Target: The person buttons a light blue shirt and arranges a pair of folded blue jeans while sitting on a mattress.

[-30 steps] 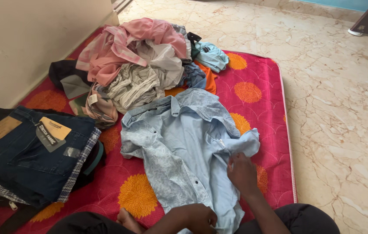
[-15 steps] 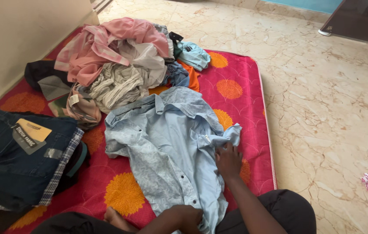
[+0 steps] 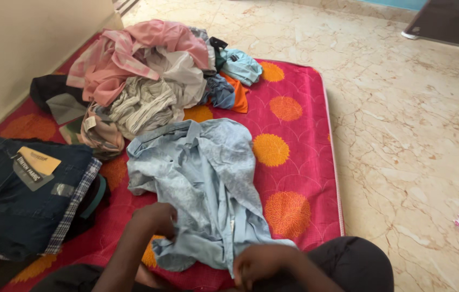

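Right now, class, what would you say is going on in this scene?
A person sitting on a pink floral mattress handles a light blue button-up shirt with both bare hands. The left hand pinches the shirt's lower left edge, and the right hand has a grip on its hem. A heap of unfolded clothes lies beyond, with folded dark jeans stacked at the left.

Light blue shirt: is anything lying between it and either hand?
Nothing visible. The left hand and right hand both grip the light blue shirt at its near edge on the red mat.
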